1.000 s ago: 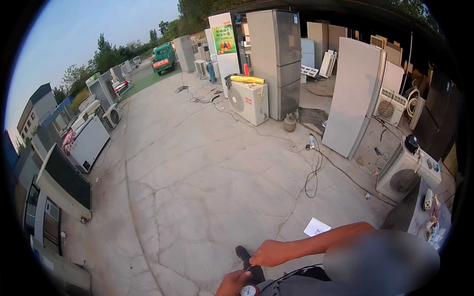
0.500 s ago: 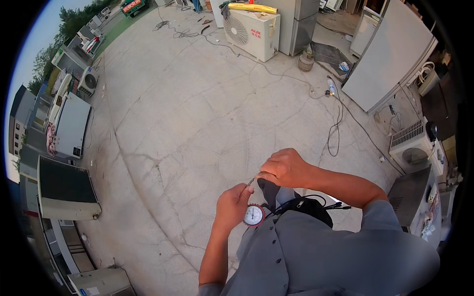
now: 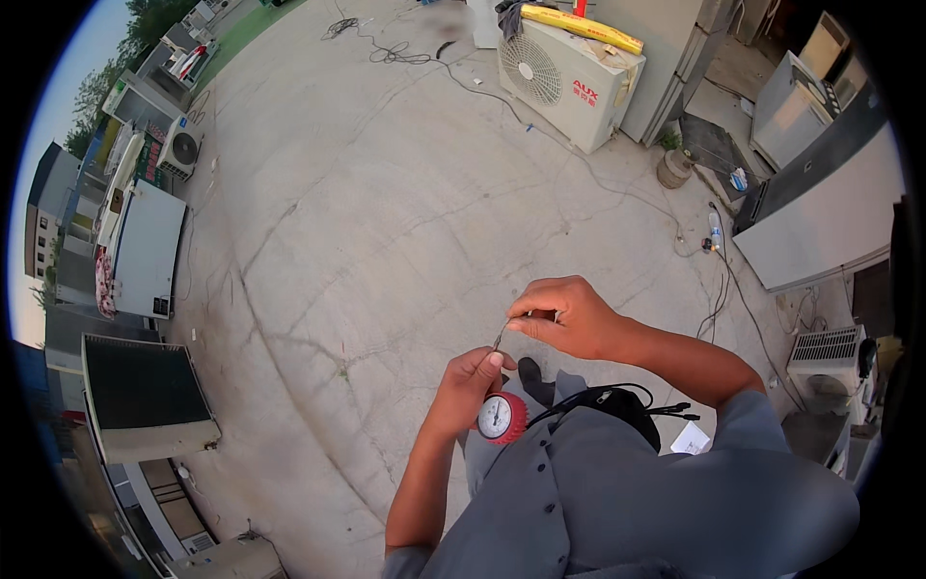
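My left hand (image 3: 470,388) is closed, its thumb and fingers pinching the lower end of a thin dark strand (image 3: 499,338). The upper end of that strand sits between the thumb and fingertips of my right hand (image 3: 576,318). Whether it is wire or cord is too small to tell. A round gauge with a red rim and white dial (image 3: 496,418) is right below my left hand, against the front of my grey shirt. What holds the gauge is hidden. A black bag (image 3: 617,410) with dark cables lies at my waist, below my right forearm.
An outdoor air-conditioner unit (image 3: 569,82) stands ahead with a yellow package on top. A gas cylinder (image 3: 674,169), a leaning white panel (image 3: 830,207) and a loose cable (image 3: 719,299) are on the right. A white chest-like appliance (image 3: 149,249) and a dark-fronted unit (image 3: 149,391) line the left.
My right hand has opened from a fist into a fingertip pinch, and more of the strand shows between my hands. The gauge has turned to show its side. The surroundings have shifted in view.
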Motion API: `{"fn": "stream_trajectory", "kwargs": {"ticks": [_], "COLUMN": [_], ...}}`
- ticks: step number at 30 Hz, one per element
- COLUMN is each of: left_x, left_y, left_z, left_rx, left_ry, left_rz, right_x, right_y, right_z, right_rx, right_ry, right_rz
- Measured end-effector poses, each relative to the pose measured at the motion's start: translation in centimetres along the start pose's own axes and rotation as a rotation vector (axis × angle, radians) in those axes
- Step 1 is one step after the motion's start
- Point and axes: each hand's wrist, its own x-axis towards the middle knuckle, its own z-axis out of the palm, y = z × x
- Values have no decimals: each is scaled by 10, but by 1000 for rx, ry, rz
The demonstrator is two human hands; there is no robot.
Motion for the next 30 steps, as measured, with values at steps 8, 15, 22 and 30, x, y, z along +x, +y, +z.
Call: {"fn": "stream_trajectory", "kwargs": {"ticks": [8, 15, 22, 30], "left_x": [179, 350, 519, 725], "left_y": [71, 204, 316, 423], "left_z": [-146, -271, -356, -475], "left_rx": [-327, -77, 177, 9], "left_ry": [-76, -13, -5, 124], "left_rz": [60, 61, 189, 261], "right_x": [259, 473, 643, 892], "right_y": [61, 113, 157, 231], "right_z": [-21, -60, -123, -201], "right_rx": [21, 292, 10, -5], "right_ry": [-117, 32, 187, 138], "right_rz": [11, 204, 37, 52]}}
